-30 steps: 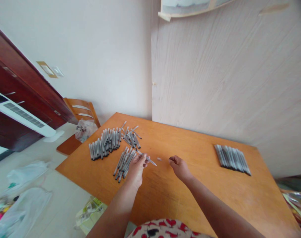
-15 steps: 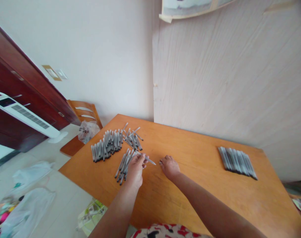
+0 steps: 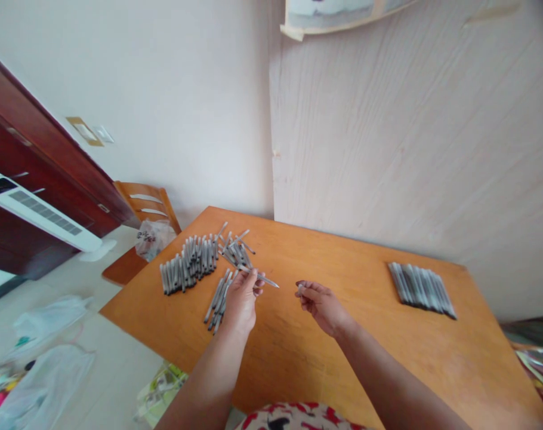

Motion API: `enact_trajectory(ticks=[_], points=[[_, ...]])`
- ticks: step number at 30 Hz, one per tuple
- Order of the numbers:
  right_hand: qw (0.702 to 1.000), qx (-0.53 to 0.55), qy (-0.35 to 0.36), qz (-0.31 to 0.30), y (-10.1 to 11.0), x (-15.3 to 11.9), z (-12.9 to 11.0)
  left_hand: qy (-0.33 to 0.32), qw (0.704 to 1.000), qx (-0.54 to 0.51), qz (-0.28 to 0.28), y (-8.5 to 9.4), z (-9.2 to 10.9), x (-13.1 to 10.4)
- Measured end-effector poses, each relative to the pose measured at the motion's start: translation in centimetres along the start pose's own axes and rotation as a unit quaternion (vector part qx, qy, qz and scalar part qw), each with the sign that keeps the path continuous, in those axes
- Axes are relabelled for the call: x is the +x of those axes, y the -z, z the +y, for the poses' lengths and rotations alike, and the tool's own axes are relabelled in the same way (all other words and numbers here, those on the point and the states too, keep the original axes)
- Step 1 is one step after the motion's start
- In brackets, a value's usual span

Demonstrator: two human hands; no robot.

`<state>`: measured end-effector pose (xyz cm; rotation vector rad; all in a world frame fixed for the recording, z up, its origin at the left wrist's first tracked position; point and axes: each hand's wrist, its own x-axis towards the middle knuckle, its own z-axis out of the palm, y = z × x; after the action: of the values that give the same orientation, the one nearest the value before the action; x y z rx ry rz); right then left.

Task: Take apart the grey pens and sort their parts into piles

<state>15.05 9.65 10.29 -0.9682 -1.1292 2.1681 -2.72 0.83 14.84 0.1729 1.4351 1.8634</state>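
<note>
My left hand (image 3: 243, 298) pinches a slim pen (image 3: 268, 280), its bare pointed tip facing right, toward my other hand. My right hand (image 3: 323, 306) is raised a little over the table, thumb and forefinger closed on a small whitish piece (image 3: 301, 289) too small to make out. Partly hidden behind my left hand lies a small group of grey pens with dark ends (image 3: 216, 301). Beyond it are a larger pile of pens (image 3: 195, 255) and a loose, crisscrossed bunch of pens (image 3: 236, 249).
On the right of the wooden table (image 3: 334, 251) lies a neat row of pens (image 3: 421, 288). A wall stands along the far edge. A chair (image 3: 146, 203) with a plastic bag (image 3: 154, 239) is at the left. More bags (image 3: 52, 382) lie on the floor.
My right hand has lifted off the tabletop with its fingers now pinched on a small piece. The left hand keeps the pen, now lying flatter. The view has shifted slightly.
</note>
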Motion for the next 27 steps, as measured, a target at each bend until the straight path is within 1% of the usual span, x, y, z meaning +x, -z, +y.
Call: enact_trajectory(ticks=[2,4,9,13,21,27], points=[[0.998,0.062,-0.016,-0.011,-0.2,-0.8,-1.1,-0.003,1.0,-0.01,-0.011,-0.7,0.4,-0.3],[0.995,0.092,-0.023,-0.019,-0.3,-1.4,-1.7,-0.005,1.0,-0.016,-0.024,-1.3,0.6,-0.7],[0.991,0.13,-0.026,-0.03,-0.6,-2.2,-2.1,-0.013,0.998,-0.023,-0.049,-2.3,0.8,-1.5],[0.99,0.135,-0.024,-0.029,-1.2,-2.6,-2.0,-0.016,0.998,-0.016,-0.057,-2.4,0.7,-1.8],[0.991,0.132,0.03,-0.01,-2.4,-2.8,-2.2,-0.028,0.998,-0.011,-0.056,-2.6,0.4,-2.2],[0.992,0.113,0.049,0.0,-3.0,-2.8,-2.2,-0.028,0.997,-0.002,-0.066,-2.6,-0.1,-1.9]])
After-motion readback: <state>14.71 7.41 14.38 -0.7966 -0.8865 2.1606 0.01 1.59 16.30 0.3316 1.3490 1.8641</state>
